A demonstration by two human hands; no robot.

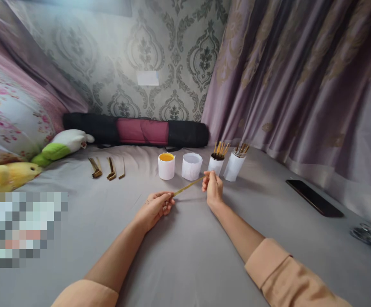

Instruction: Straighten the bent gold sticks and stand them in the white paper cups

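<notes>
My left hand (156,209) pinches the near-left end of a thin golden-yellow stick (188,186). My right hand (214,187) has its fingers closed on the far-right end, so the stick slants upward between both hands above the grey sheet. Just beyond are a white-wrapped cup with a yellow inside (166,169) and a plain white cup (191,167). Behind my right hand stands a white-wrapped container (215,165) with several thin yellow sticks poking out. Beside it a taller wrapped jar (234,167) holds several darker brown sticks.
Two bundles of bent golden-brown strips (95,168) (111,169) and a single bent strip (123,169) lie at left. A black and maroon roll (143,131) lines the wall. Plush toys (12,175) sit at left; a phone (313,198) and a dark strapped object (366,234) lie right.
</notes>
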